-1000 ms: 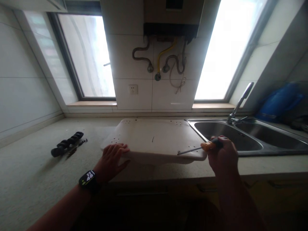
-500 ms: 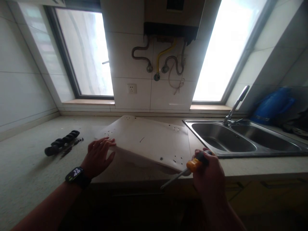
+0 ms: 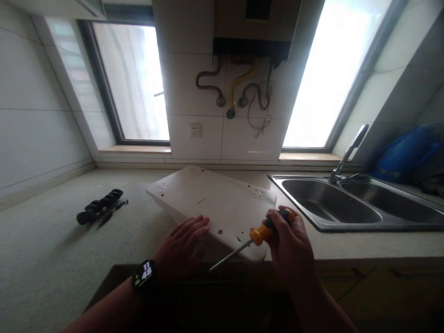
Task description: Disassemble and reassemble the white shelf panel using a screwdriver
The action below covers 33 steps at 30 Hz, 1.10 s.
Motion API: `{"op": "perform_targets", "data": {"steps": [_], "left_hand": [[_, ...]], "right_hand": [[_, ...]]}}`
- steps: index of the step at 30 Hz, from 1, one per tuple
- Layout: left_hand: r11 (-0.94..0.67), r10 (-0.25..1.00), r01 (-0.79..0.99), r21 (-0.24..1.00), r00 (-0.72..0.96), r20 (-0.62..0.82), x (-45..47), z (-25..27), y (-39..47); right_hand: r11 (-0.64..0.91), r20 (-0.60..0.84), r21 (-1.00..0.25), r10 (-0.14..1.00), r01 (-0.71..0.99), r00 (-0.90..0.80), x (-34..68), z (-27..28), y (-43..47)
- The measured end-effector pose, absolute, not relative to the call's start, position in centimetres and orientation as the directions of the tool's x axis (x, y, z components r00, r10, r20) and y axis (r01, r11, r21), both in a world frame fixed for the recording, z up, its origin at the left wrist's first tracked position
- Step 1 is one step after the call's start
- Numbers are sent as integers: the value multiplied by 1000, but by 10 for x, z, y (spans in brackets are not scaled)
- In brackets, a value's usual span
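Note:
A white board [image 3: 211,199] with several small holes near its corners and a short dark mark lies on the counter. My left hand [image 3: 183,245], with a watch on the wrist, rests its outstretched fingers on the board's near edge. In my right hand [image 3: 291,236] is a screwdriver [image 3: 262,233] with an orange and black handle. Its shaft points down and left, the tip in front of the board's near edge. Beside the board, to the left, several black cylindrical pieces [image 3: 100,206] lie in a row, with small dark bits that look like screws [image 3: 113,213].
A double steel sink [image 3: 322,203] with a tap [image 3: 347,157] is set into the counter [image 3: 52,263] on the right. Behind it stands a blue jug-like container [image 3: 402,155]. A water heater [image 3: 253,27] with pipes hangs on the tiled wall between two windows.
My left hand has slid right along the board's near edge. The board has turned slightly. My right hand with the screwdriver has moved a little left, and the view has shifted slightly.

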<state>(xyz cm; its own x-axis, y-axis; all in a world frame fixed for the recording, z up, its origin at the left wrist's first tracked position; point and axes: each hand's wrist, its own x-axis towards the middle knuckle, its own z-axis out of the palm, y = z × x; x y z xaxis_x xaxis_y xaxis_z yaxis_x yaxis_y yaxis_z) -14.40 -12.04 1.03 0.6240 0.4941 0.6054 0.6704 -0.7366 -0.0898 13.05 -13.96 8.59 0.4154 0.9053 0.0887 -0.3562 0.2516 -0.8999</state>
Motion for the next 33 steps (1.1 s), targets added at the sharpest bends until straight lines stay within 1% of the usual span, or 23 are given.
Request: {"op": "perform_targets", "data": {"steps": [1,3,6,9,11,14,18,24,26,28,30,33], "left_hand": [[-746,495,662,-65,618,611,-139,10,-123],[-751,504,660,-26,597,624,-135,7,-124],[-753,498,658,-14,584,641,-136,0,-121],[-757,482,653,-9,568,667,-136,-4,-119],[-757,481,653,4,553,680,-135,-5,-118],[-765,470,644,9,549,691,-134,-5,-119],[-773,458,634,4,555,695,-135,-4,-118],[-765,470,644,3,555,686,-135,-3,-119],[-762,479,647,10,553,681,-135,-3,-120],[-764,478,645,12,553,683,-134,-3,-120],[-768,478,640,21,551,683,-134,-2,-120],[-768,514,635,84,532,673,-134,4,-124]], "right_hand": [[304,160,-906,891,-296,425,132,92,-135],[420,335,-893,861,-163,383,135,107,-127],[579,549,-815,786,-27,283,135,125,-115],[687,682,-724,695,70,228,131,137,-107],[715,724,-688,665,120,184,126,142,-104],[724,742,-670,660,163,119,119,147,-103],[701,728,-675,683,229,57,111,153,-105],[702,723,-663,690,261,-19,104,156,-108],[700,718,-649,693,297,-63,102,161,-108],[702,709,-623,693,346,-130,100,170,-109],[711,683,-593,693,378,-232,97,181,-108],[725,610,-569,689,387,-393,93,197,-107]]}}
